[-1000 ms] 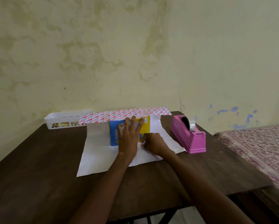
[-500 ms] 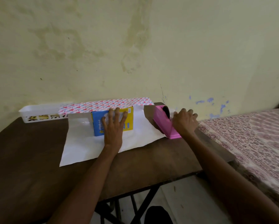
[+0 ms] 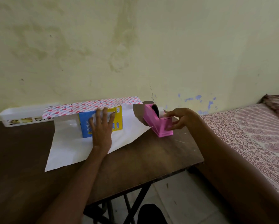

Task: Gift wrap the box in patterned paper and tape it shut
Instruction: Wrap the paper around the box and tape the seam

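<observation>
Box [image 3: 85,122] stood on the patterned paper [image 3: 67,147], white side up, on the table [image 3: 151,156]. Head view: left hand [image 3: 101,126] lay flat and spread on it, evidently pinning the fold. Right hand [image 3: 179,118] curled round the tape dispenser [image 3: 155,125], presumably to draw tape.

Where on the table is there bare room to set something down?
Bare table: left of the paper, in front of the tray; also between the tape dispenser and the near edge. Crowded at the back: tray, box pressed by left hand, dispenser gripped by right hand.
</observation>
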`<state>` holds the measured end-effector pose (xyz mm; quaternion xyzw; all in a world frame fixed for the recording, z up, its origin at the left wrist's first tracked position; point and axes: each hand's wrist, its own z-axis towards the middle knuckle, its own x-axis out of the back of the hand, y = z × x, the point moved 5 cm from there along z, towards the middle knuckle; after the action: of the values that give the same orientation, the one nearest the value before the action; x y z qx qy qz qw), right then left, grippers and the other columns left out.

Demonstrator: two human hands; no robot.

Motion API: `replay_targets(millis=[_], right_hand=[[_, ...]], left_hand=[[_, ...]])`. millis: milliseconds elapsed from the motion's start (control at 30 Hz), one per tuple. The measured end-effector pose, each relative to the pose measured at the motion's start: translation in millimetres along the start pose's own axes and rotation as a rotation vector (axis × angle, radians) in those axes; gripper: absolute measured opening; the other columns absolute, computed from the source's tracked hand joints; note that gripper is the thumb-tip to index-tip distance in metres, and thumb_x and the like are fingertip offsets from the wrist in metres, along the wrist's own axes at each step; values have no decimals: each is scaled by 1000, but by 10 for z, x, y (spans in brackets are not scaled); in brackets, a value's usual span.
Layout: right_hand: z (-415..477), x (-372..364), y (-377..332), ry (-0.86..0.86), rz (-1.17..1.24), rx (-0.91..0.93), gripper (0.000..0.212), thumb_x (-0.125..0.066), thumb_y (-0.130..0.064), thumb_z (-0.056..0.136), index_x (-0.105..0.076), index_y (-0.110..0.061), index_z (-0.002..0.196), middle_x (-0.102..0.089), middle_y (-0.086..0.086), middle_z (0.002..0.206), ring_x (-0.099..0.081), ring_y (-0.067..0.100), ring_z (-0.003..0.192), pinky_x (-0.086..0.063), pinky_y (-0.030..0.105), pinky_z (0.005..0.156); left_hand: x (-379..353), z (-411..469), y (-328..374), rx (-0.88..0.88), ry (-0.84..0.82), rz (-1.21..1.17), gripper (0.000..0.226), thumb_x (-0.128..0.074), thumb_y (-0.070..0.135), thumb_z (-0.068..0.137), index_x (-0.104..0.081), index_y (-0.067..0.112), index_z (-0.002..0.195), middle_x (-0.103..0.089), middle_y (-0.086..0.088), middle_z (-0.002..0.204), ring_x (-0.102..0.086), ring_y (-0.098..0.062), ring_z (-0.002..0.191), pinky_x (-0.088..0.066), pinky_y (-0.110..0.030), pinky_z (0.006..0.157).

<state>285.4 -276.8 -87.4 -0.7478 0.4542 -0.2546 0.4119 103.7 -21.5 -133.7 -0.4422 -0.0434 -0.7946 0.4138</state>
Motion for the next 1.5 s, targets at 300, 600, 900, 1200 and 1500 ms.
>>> replay_targets(millis=[300, 600, 900, 1200, 1500], right_hand=[[31, 19, 34, -22, -2, 161, 33, -63, -9, 93, -56, 1, 124, -58, 14, 110, -61, 31, 100, -57, 56, 68], [48, 60, 177, -58, 100, 240, 39, -66, -2, 89, -52, 3, 125, -54, 15, 118, -57, 31, 107, -60, 49, 65], [105, 111, 300, -94, 112, 288, 16, -58, 7, 90, -56, 4, 105, -57, 18, 113, -60, 31, 108, -61, 45, 71], [251, 184, 152, 222, -291, 448, 18, -75, -1, 81, -65, 10, 91, -70, 21, 94, -73, 28, 78, -62, 38, 72], [78, 174, 99, 451, -800, 616, 9, -72, -6, 81, -72, 2, 77, -69, 11, 74, -67, 22, 66, -62, 36, 72]], left_hand=[[-15, -7, -8, 8, 13, 26, 115, -82, 48, 64, -10, 29, 152, -2, -11, 159, -8, -36, 146, -26, -52, 111], [-6, -3, -15, 11, 13, 2, 112, -84, 42, 63, -16, 30, 151, -8, -9, 159, -10, -35, 146, -26, -52, 112], [-15, 7, -13, 1, 24, -73, 108, -85, 30, 65, -19, 27, 150, -9, -11, 158, -12, -36, 145, -24, -54, 111], [-52, 19, -10, 2, 12, -80, 111, -86, 32, 64, -17, 26, 150, -7, -11, 157, -12, -36, 145, -24, -54, 111], [-54, 7, -18, 5, 42, -100, 111, -89, 27, 59, -23, 25, 148, -13, -12, 156, -16, -36, 143, -26, -54, 110]])
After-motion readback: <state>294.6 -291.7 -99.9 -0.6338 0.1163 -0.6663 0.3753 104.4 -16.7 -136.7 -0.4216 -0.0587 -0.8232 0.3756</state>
